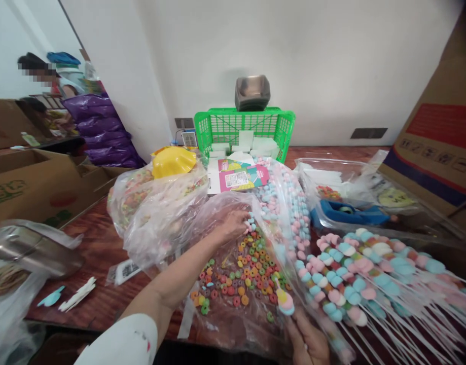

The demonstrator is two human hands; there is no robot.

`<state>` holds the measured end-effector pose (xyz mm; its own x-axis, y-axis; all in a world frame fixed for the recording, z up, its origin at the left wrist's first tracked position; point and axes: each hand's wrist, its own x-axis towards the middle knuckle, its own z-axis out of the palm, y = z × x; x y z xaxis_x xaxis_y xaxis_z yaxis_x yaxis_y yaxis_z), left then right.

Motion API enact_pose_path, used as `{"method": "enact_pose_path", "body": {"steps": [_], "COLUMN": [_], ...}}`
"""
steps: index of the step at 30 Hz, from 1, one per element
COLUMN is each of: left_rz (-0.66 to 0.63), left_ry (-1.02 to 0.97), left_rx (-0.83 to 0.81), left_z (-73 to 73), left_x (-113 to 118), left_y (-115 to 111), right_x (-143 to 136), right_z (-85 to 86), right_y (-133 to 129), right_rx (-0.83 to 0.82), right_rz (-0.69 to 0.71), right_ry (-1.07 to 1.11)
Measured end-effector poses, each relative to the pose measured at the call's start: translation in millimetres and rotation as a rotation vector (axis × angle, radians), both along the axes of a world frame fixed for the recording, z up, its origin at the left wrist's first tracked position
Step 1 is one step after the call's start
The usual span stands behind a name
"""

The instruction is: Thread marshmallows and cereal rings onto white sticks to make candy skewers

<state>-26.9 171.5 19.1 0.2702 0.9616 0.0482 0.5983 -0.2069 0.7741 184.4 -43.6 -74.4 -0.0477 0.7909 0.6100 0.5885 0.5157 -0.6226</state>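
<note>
My left hand reaches across into the open clear plastic bag. Its fingers are curled onto small blue and pink marshmallows at the bag's far side. Colourful ring candies lie spread over the plastic below it. Low at the right, my right hand grips the stick of a candy skewer, which has a pink, white and blue marshmallow and yellow pieces near its tip. Beside that hand lies a heap of filled candy skewers, their white sticks pointing toward the lower right.
Bagged marshmallows and bagged ring candies flank the work area. A green basket, yellow bowl and blue tape dispenser stand behind. A steel container is left. A person is at the far left.
</note>
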Motion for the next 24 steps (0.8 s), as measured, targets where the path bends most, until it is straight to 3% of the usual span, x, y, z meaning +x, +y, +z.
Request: {"method": "enact_pose_path", "body": {"steps": [3, 7, 9, 13, 19, 24], "left_rz": [0.005, -0.045, -0.047, -0.015, 0.049, 0.148], "left_ry": [-0.160, -0.652, -0.750, -0.768, -0.848, -0.836], "left_rx": [-0.012, -0.039, -0.046, -0.056, -0.202, -0.074], "left_z": [8.5, 22.9, 28.9, 33.3, 25.7, 10.1], "left_x": [-4.2, -12.8, -15.0, -12.9, -2.2, 8.8], "left_y": [-31.8, -92.1, -119.1, -150.9, -164.5, -172.2], "right_x": [-2.2, -17.5, -24.8, -29.1, -18.4, -15.0], "right_z": [27.0, 68.7, 79.5, 78.0, 63.9, 60.1], "right_y": [-0.6, -3.6, -4.1, -7.6, -16.1, -19.7], "right_rx": [-0.077, -0.032, -0.038, -0.093, -0.142, -0.154], "right_rz": [0.008, 0.025, 0.049, 0.103, 0.072, 0.015], "right_ry": [0.010, 0.040, 0.022, -0.080, -0.196, -0.280]}}
